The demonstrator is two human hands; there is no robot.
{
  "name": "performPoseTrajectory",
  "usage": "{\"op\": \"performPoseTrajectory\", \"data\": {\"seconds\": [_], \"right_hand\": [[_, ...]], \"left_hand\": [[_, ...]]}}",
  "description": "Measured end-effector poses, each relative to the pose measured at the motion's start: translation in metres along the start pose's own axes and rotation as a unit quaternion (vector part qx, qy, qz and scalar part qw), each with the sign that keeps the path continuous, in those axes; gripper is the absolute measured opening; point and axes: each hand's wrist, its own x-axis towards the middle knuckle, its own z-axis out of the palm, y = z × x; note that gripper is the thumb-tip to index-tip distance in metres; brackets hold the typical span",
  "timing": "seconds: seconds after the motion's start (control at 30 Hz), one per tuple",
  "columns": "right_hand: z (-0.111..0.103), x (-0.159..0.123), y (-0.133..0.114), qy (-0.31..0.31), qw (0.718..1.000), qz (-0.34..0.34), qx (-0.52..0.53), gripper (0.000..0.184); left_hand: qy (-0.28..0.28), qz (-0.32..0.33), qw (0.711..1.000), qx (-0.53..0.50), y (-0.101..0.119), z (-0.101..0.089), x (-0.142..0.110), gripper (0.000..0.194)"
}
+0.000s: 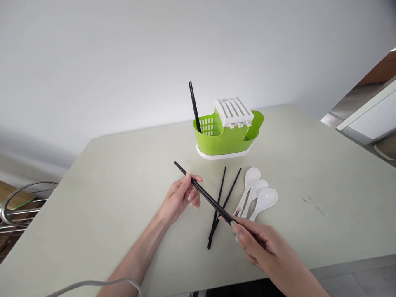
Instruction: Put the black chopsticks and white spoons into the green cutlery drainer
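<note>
Between my two hands lies a pair of black chopsticks (208,198), held side by side above the table. My left hand (182,192) pinches them near the thin ends with thumb and fingers. At the thick ends, my right hand (260,243) grips them and partly hides three white spoons (253,176) lying behind it. Two more black chopsticks (231,190) rest crossed on the table under the held pair. Farther back stands a green cutlery holder (221,144) with a white slotted top (235,109). Black chopsticks (194,105) lean upright in its left compartment.
The pale table (123,177) meets a white wall (139,62) behind the holder. A metal wire rack (24,210) stands beyond the table's left edge. A grey cable (99,283) crosses over my left forearm at the bottom.
</note>
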Motion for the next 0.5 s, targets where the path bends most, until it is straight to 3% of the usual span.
{"op": "performPoseTrajectory", "data": {"seconds": [0.13,0.23,0.37,0.5], "right_hand": [[-0.002,-0.001,-0.001,0.0,1.0,-0.009,-0.009,0.058],[-0.005,-0.005,-0.002,0.039,0.999,-0.018,-0.028,0.06],[-0.026,-0.016,0.004,0.138,0.987,-0.056,-0.059,0.06],[-0.07,-0.015,0.017,0.281,0.947,-0.109,-0.107,0.05]], "left_hand": [[0.021,0.013,1.0,-0.018,0.001,-0.002,0.001,0.04],[0.044,0.019,0.998,-0.036,0.001,-0.004,0.002,0.037],[0.101,0.043,0.99,-0.09,0.005,-0.011,0.007,0.031],[0.128,0.061,0.98,-0.14,0.011,-0.019,0.012,0.026]]}}
